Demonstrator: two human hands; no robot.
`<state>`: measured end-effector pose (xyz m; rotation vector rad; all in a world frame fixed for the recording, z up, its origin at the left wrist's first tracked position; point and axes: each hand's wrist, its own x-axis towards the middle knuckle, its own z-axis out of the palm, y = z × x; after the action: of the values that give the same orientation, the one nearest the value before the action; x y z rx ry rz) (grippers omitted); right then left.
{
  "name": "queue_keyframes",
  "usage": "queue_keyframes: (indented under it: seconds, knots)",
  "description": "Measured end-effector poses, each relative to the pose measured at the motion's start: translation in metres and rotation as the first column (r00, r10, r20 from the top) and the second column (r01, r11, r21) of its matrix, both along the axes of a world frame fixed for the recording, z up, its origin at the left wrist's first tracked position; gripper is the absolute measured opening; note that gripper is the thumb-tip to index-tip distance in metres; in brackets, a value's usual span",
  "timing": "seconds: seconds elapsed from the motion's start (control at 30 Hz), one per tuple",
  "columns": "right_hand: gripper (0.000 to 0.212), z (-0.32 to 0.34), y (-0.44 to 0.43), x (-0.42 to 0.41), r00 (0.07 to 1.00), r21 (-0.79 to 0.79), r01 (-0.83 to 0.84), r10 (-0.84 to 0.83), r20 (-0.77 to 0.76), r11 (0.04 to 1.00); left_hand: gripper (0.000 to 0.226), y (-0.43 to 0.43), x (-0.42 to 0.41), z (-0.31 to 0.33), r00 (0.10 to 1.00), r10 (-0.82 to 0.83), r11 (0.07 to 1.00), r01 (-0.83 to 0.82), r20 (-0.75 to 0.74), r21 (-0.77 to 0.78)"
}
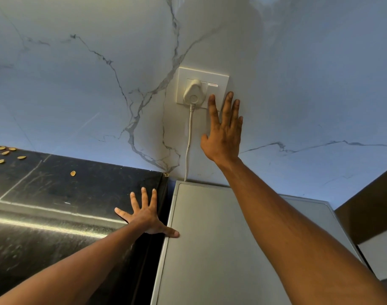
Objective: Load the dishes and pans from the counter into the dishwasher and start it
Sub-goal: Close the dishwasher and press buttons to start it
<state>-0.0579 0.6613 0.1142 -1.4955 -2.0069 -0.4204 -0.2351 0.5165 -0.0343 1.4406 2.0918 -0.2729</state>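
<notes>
The grey top of the dishwasher [210,249] fills the lower middle. Above it, a white socket plate [202,72] sits on the marble wall, with a white plug [193,91] in it and a cord [189,142] running down behind the machine. My right hand [223,133] is raised flat against the wall, fingers straight, the index fingertip on the switch just below its red mark. My left hand [146,214] lies spread on the black counter [56,194], thumb touching the dishwasher's edge. No dishes or pans are in view.
Several pale seeds [5,154] lie scattered on the counter at far left. A narrow dark gap [166,205] separates counter and dishwasher. A brown cabinet [368,208] stands at the right, past the machine's far edge.
</notes>
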Motion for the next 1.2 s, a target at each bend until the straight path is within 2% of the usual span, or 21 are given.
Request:
queue_keyframes:
  seconds: [0.17, 0.3, 0.37, 0.43, 0.5, 0.57, 0.63, 0.7, 0.8, 0.93, 1.03, 1.1, 1.2]
  knots:
    - [0.091, -0.020, -0.034, 0.022, 0.987, -0.161, -0.136, 0.119, -0.109, 0.978, 0.170, -0.004, 0.002, -0.002, 1.000, -0.001, 1.000, 0.001, -0.006, 0.031]
    - [0.078, -0.064, -0.083, 0.046, 0.980, -0.366, -0.106, 0.035, -0.195, 0.925, 0.157, -0.018, 0.001, -0.014, 1.000, -0.014, 0.990, 0.015, -0.009, 0.143]
    - [0.071, -0.084, -0.112, 0.057, 0.975, -0.456, -0.104, -0.001, -0.224, 0.884, 0.143, -0.034, 0.007, -0.021, 1.000, -0.018, 0.963, 0.019, -0.007, 0.269]
    - [0.063, -0.100, -0.138, 0.065, 0.975, -0.520, -0.092, -0.029, -0.221, 0.849, 0.122, -0.055, 0.018, -0.033, 1.000, -0.007, 0.881, 0.003, 0.007, 0.474]
    - [0.052, -0.112, -0.169, 0.069, 0.982, -0.566, -0.068, -0.047, -0.185, 0.822, 0.097, -0.087, 0.032, -0.046, 0.998, -0.047, 0.754, 0.000, 0.053, 0.657]
    - [0.040, -0.123, -0.204, 0.072, 0.988, -0.618, -0.042, -0.061, -0.144, 0.785, 0.076, -0.130, 0.044, -0.059, 0.974, -0.181, 0.666, 0.021, 0.135, 0.746]
    - [0.031, -0.135, -0.242, 0.074, 0.987, -0.660, 0.000, -0.104, -0.118, 0.751, 0.059, -0.180, 0.057, -0.071, 0.922, -0.321, 0.633, 0.039, 0.216, 0.773]
    - [0.026, -0.147, -0.282, 0.077, 0.980, -0.681, 0.007, -0.141, -0.142, 0.732, 0.047, -0.228, 0.068, -0.076, 0.891, -0.392, 0.643, 0.089, 0.227, 0.761]
    - [0.024, -0.165, -0.339, 0.079, 0.974, -0.674, 0.006, -0.156, -0.163, 0.738, 0.046, -0.281, 0.072, -0.078, 0.892, -0.390, 0.634, 0.080, 0.228, 0.769]
    - [0.024, -0.181, -0.414, 0.085, 0.987, -0.613, -0.039, -0.064, -0.146, 0.789, 0.048, -0.343, 0.080, -0.073, 0.908, -0.352, 0.661, 0.068, 0.228, 0.747]
    - [0.031, -0.199, -0.478, 0.093, 0.988, -0.581, -0.079, -0.012, -0.151, 0.810, 0.045, -0.396, 0.095, -0.079, 0.919, -0.318, 0.625, 0.020, 0.231, 0.780]
    - [0.033, -0.212, -0.507, 0.098, 0.989, -0.525, -0.077, -0.003, -0.149, 0.848, 0.044, -0.414, 0.099, -0.084, 0.930, -0.301, 0.607, 0.016, 0.211, 0.795]
    - [0.036, -0.225, -0.544, 0.107, 0.985, -0.456, -0.071, -0.010, -0.172, 0.887, 0.047, -0.435, 0.106, -0.084, 0.941, -0.281, 0.626, 0.031, 0.188, 0.779]
